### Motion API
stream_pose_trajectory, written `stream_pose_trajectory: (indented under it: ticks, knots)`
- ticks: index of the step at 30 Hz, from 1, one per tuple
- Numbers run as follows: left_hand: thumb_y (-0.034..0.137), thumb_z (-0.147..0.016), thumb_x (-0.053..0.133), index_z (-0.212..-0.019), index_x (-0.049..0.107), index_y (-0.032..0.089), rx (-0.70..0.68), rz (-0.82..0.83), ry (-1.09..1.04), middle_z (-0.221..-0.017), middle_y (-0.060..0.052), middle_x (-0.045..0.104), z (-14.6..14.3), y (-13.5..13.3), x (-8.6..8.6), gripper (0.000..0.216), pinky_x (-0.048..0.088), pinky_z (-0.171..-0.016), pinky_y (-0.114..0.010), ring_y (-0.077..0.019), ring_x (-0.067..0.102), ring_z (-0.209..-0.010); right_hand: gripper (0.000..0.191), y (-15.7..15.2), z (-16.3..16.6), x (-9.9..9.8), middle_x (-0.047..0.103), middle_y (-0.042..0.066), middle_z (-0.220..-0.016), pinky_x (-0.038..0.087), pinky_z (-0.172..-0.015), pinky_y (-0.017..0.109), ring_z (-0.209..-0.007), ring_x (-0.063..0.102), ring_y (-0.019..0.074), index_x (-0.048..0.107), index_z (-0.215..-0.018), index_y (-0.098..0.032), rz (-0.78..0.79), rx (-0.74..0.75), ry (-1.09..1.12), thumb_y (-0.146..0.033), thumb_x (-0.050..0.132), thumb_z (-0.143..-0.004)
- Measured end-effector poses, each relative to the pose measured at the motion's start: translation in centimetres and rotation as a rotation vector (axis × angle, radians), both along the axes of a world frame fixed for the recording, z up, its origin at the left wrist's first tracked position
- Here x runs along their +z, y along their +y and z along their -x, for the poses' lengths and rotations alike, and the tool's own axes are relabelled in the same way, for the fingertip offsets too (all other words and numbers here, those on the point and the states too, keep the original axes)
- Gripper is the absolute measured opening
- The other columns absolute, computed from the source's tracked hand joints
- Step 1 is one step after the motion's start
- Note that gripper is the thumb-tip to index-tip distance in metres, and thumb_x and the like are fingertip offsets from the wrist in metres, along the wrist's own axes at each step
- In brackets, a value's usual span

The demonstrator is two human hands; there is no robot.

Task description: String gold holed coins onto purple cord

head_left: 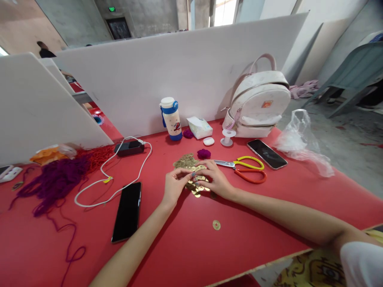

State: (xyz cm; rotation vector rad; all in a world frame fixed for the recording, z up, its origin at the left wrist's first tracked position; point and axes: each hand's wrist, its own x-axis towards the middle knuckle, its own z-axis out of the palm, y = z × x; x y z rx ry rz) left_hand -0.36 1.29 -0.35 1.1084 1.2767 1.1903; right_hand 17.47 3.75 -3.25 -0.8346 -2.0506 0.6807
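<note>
A pile of brass-coloured coins lies on the red table, each coin round with a hole in the middle. Over it, my left hand pinches thumb and forefinger together at the tips. My right hand reaches in from the other side, its fingers bent and meeting the left fingertips above the coins. Whatever is between the fingers is too small and covered to make out. One loose coin with a square hole rests nearer the table's front. Just behind the hands sits a small purple yarn ball.
Scissors lie right of the pile, beside a phone. Another phone, a white cable, a power bank and purple yarn are leftward. A bottle, spool and backpack stand behind.
</note>
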Motion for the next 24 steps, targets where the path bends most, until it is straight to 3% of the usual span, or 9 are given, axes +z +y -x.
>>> stream_pose_trajectory:
  ticks: [7,10,14,17,20,24]
  knots:
    - [0.028,-0.067,0.076,-0.073,0.071,0.017,0.031,-0.005,0.023,-0.061,-0.001,0.068,-0.2,-0.3,0.2,0.014,0.046,-0.048,-0.022,-0.0132,0.06,-0.051,0.01,0.1,0.1,0.0,0.062,0.009,-0.112,0.045,-0.093,0.044,-0.107,0.052,0.025,0.071,-0.08,-0.022,-0.037,0.085,0.048,-0.029,0.067,-0.086]
    - [0.027,-0.071,0.073,-0.072,0.07,0.016,0.04,-0.05,0.122,-0.06,-0.001,0.067,0.3,0.0,-0.3,0.011,0.045,-0.05,-0.023,-0.0129,0.058,-0.051,0.012,-0.1,0.0,0.1,0.061,0.009,-0.11,0.045,-0.092,0.043,-0.104,0.052,0.0239,0.07,-0.084,-0.022,-0.075,0.085,0.062,-0.027,0.061,-0.09]
    - [0.025,-0.078,0.068,-0.072,0.071,0.019,-0.093,-0.278,0.475,-0.068,-0.002,0.069,1.1,0.1,-0.5,0.009,0.044,-0.059,-0.024,-0.0149,0.059,-0.06,0.017,-0.5,-0.2,0.3,0.057,0.01,-0.114,0.044,-0.093,0.043,-0.107,0.05,0.0241,0.068,-0.089,-0.022,-0.08,0.058,0.047,-0.024,0.052,-0.094]
    - [0.026,-0.083,0.065,-0.075,0.072,0.022,-0.289,-0.453,0.638,-0.073,-0.004,0.071,1.3,-0.2,-0.3,0.012,0.044,-0.065,-0.026,-0.0171,0.06,-0.068,0.018,-0.5,-0.3,0.3,0.056,0.01,-0.109,0.044,-0.091,0.043,-0.104,0.051,0.0237,0.066,-0.088,-0.021,-0.054,0.021,0.089,-0.025,0.05,-0.095]
    - [0.03,-0.085,0.063,-0.073,0.071,0.022,-0.422,-0.508,0.569,-0.073,-0.005,0.071,1.1,-0.6,0.0,0.017,0.045,-0.068,-0.027,-0.0173,0.062,-0.069,0.019,-0.3,-0.3,0.2,0.057,0.008,-0.099,0.044,-0.088,0.042,-0.097,0.053,0.0228,0.065,-0.085,-0.022,-0.047,0.012,0.133,-0.028,0.05,-0.096]
    - [0.034,-0.081,0.069,-0.069,0.07,0.02,-0.245,-0.461,0.4,-0.068,-0.004,0.068,0.6,-1.1,0.0,0.019,0.044,-0.061,-0.026,-0.0162,0.06,-0.064,0.022,-0.2,-0.3,0.2,0.059,0.007,-0.092,0.045,-0.084,0.041,-0.091,0.053,0.0225,0.064,-0.084,-0.022,-0.009,0.059,0.126,-0.032,0.048,-0.096]
